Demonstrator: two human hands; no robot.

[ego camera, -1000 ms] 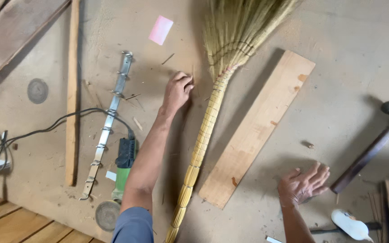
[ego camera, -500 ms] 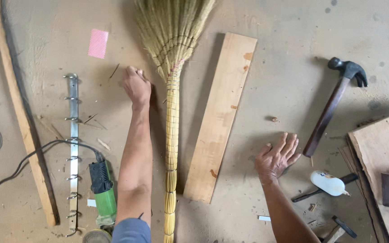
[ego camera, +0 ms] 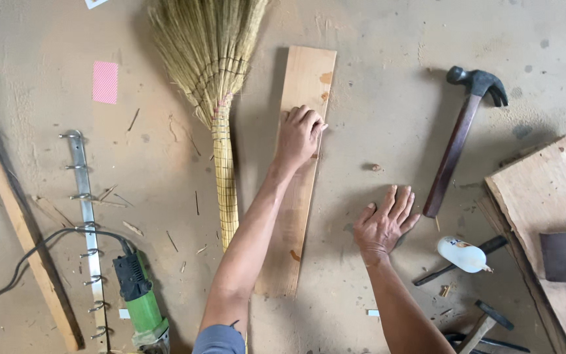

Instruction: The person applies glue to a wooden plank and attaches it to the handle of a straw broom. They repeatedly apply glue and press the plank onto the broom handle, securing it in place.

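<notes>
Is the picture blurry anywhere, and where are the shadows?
In the head view, everything looks sharp: the left hand on the wooden plank, the right hand flat on the dusty floor, and the straw broom. The light is soft and even, with no glare. Faint shadows fall just to the left of the plank and the hammer.

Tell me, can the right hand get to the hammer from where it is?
Probably yes. The right hand lies flat on the dusty floor, and the hammer lies just beside it, its handle end near the fingertips, with only bare floor between them.
</notes>
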